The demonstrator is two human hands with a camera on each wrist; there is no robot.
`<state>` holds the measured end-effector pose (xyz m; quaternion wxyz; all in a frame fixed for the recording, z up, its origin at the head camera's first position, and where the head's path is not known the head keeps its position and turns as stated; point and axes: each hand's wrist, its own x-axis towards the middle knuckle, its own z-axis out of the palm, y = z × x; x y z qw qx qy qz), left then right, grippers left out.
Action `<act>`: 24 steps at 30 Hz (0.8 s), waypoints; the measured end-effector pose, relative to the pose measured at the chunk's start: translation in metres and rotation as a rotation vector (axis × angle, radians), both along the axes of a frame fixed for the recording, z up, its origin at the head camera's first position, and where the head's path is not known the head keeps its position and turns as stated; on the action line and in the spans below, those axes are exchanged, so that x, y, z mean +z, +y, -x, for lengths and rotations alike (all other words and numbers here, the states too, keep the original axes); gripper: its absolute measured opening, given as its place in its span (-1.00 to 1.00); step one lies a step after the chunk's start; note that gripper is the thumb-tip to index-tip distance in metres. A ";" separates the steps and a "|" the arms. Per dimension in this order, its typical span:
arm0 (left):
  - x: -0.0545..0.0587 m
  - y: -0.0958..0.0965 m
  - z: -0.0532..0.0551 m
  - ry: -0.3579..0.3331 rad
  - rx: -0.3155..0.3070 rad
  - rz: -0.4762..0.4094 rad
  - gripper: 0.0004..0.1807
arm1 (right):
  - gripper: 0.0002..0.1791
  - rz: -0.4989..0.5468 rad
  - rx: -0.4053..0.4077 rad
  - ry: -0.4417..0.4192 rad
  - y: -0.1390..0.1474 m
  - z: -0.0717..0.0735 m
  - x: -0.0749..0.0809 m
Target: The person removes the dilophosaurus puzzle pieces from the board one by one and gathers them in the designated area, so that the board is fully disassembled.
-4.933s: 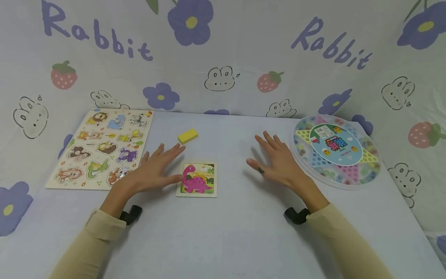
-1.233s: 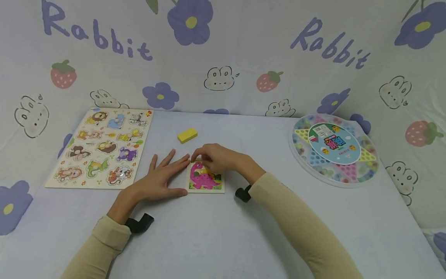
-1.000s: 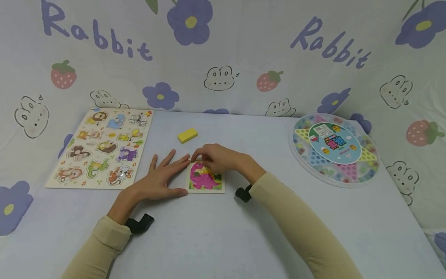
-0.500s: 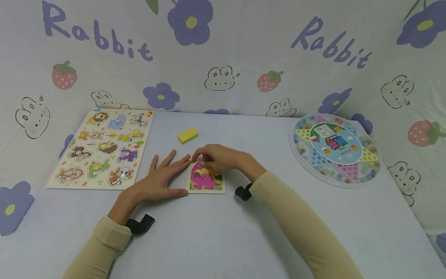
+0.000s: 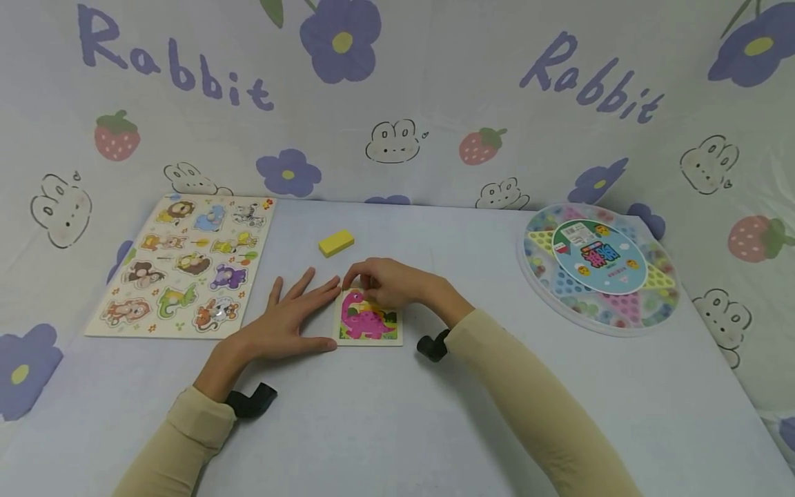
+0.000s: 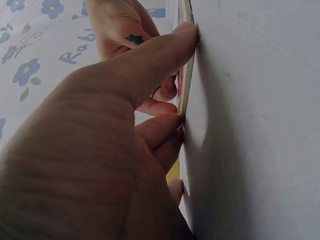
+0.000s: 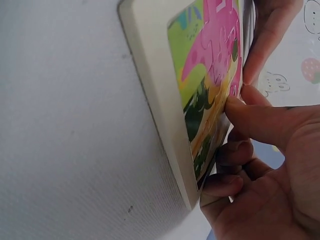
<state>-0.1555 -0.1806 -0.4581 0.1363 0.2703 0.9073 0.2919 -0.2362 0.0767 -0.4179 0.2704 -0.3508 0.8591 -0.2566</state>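
Note:
A small square jigsaw puzzle with a pink dinosaur lies flat on the table in the head view. My left hand is spread with straight fingers, its thumb and index fingertip touching the puzzle's left side near the corners. My right hand reaches over the puzzle's far side. In the right wrist view, the right thumb presses on the picture, and the other fingers are curled at the far edge. The hand hides the puzzle's upper right part. The left wrist view shows the puzzle's thin edge beside the left thumb.
A yellow block lies behind the puzzle. At the left is a wooden animal puzzle board, close to the left hand. A round Chinese checkers box sits at the right. A printed cloth hangs behind the table.
Since the oldest frame, my right hand has come left onto the puzzle, and the puzzle has shifted slightly right. Over the last second or so, hands and puzzle have hardly moved.

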 end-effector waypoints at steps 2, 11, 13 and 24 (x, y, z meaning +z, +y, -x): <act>0.000 0.000 0.000 0.003 0.001 -0.002 0.03 | -0.61 0.008 -0.005 -0.003 0.000 0.000 0.000; -0.001 -0.001 0.000 -0.002 0.004 -0.006 0.03 | -0.61 0.023 -0.038 0.013 -0.001 -0.002 0.000; -0.001 0.000 0.000 -0.003 0.005 -0.007 0.03 | -0.62 0.027 -0.046 0.012 -0.001 -0.002 -0.001; -0.001 0.000 0.000 0.006 0.005 0.005 0.04 | -0.60 0.077 -0.092 -0.011 0.002 -0.002 -0.006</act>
